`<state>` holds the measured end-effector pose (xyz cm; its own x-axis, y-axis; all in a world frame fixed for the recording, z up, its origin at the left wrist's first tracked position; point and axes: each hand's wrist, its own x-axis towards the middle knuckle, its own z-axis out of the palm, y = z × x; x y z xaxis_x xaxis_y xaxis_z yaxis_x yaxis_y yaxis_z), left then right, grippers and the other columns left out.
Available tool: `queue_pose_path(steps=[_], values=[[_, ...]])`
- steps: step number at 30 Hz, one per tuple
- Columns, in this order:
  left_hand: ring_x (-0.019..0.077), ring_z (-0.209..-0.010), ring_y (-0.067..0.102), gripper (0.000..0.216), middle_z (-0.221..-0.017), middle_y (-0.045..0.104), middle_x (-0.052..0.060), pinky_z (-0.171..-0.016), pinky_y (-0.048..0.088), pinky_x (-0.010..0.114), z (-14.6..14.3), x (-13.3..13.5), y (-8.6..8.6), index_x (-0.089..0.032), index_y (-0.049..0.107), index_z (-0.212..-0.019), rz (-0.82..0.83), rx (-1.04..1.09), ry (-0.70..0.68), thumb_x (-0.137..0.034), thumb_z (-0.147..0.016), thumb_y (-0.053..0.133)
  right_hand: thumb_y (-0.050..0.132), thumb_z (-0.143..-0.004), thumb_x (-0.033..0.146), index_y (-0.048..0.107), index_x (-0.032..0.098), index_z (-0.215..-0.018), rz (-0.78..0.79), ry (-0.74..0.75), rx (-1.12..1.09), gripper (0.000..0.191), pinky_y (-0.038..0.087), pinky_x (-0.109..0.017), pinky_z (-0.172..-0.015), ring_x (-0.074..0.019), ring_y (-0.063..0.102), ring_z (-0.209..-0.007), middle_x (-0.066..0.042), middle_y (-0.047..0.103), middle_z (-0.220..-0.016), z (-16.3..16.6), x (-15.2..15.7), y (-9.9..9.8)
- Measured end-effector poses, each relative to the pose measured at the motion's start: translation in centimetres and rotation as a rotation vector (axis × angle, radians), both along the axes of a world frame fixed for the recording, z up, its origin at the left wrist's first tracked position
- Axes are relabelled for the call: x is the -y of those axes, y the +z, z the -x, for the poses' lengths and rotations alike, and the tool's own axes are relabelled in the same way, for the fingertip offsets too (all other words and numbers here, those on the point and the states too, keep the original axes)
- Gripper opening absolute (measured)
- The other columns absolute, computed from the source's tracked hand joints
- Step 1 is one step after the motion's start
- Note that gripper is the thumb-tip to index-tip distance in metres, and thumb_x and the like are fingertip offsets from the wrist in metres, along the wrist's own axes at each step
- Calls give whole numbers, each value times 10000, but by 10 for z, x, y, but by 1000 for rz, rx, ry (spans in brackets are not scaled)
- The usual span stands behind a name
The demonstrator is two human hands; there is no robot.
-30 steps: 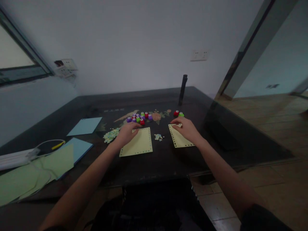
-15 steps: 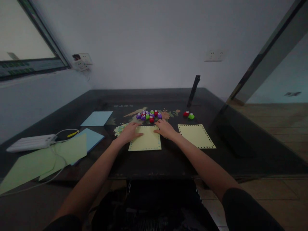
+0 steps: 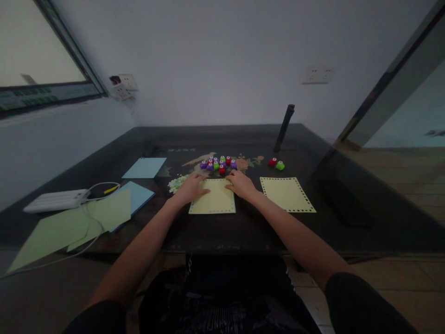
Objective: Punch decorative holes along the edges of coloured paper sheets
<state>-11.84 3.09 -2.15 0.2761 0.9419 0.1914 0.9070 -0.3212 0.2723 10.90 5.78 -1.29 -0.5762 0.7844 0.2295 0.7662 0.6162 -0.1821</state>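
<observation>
A pale yellow sheet point(image 3: 213, 202) with punched holes round its border lies on the dark table point(image 3: 243, 227) in front of me. My left hand point(image 3: 190, 189) rests flat on its upper left corner, fingers stretched out. My right hand point(image 3: 241, 184) lies flat on its upper right corner, fingers apart. A second punched yellow sheet point(image 3: 287, 194) lies to the right, untouched. Just beyond my hands sits a cluster of small purple, green and red punches point(image 3: 218, 163). A red and a green punch point(image 3: 276, 163) stand apart further right.
Paper scraps point(image 3: 175, 183) lie left of my left hand. Blue sheets point(image 3: 144, 167) and green sheets point(image 3: 69, 227) cover the left side, beside a white power strip point(image 3: 55, 200) with cables. A dark upright post point(image 3: 284, 127) stands at the back right.
My right hand has left the right-hand sheet and moved left onto the middle sheet's top right corner. The view has shifted a little; my left hand stays on the sheet.
</observation>
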Motion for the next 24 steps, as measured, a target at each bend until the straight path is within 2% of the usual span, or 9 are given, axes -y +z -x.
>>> queue_pose_path(steps=[4, 8, 10, 13, 16, 19, 21, 24], values=[[260, -1027, 543, 395, -1060, 586, 98, -920, 406, 387, -3, 2, 3, -175, 586, -1054, -27, 6, 9, -381, -723, 651, 630, -805, 270, 639, 175, -1040, 13, -9, -34, 255, 428, -317, -827, -223, 509, -1017, -106, 545, -1068, -1, 0, -2], [269, -1040, 536, 364, -1037, 590, 92, -910, 414, 394, -6, 3, 4, -176, 577, -1001, -77, 44, 23, -331, -690, 684, 656, -761, 213, 618, 188, -988, 4, -20, -161, 231, 420, -311, -833, -210, 502, -1035, -81, 556, -1056, -3, -3, -8], [261, -1022, 546, 344, -1029, 598, 84, -892, 424, 389, -6, 3, 3, -179, 569, -992, -90, 77, 23, -296, -689, 679, 642, -745, 166, 616, 179, -927, 28, -29, -248, 184, 420, -299, -806, -195, 527, -971, -65, 585, -987, -3, -6, -10], [223, -960, 578, 300, -995, 619, 55, -858, 443, 356, -6, 1, 4, -193, 561, -997, -87, 181, 32, -225, -709, 638, 596, -740, 122, 625, 159, -839, 144, -29, -412, 110, 424, -271, -714, -154, 561, -777, -36, 620, -823, -4, -11, -13], [184, -888, 598, 298, -928, 631, 28, -821, 458, 328, -5, 1, 8, -201, 566, -1016, -102, 346, 80, -192, -722, 610, 604, -719, 147, 635, 143, -780, 269, -13, -603, 68, 429, -261, -649, -135, 560, -670, -28, 632, -731, -4, -15, -13], [170, -805, 607, 354, -884, 640, 27, -763, 479, 324, -4, 0, 13, -185, 571, -1040, -94, 594, 129, -240, -699, 652, 635, -694, 199, 637, 139, -733, 361, 9, -779, 71, 446, -278, -638, -136, 569, -646, -34, 639, -699, -6, -20, -11], [173, -760, 620, 433, -886, 656, 49, -713, 496, 325, -3, -1, 14, -169, 554, -1086, -7, 857, 137, -292, -690, 677, 641, -687, 220, 637, 145, -721, 421, 23, -873, 82, 453, -285, -626, -131, 567, -623, -27, 635, -675, -8, -24, -8], [197, -752, 645, 451, -927, 681, 101, -683, 513, 335, -3, 0, 12, -148, 562, -1090, 231, 1177, 109, -338, -700, 682, 658, -674, 256, 636, 157, -730, 490, 30, -1003, 116, 450, -273, -573, -120, 547, -572, -6, 614, -624, -15, -30, -3]])
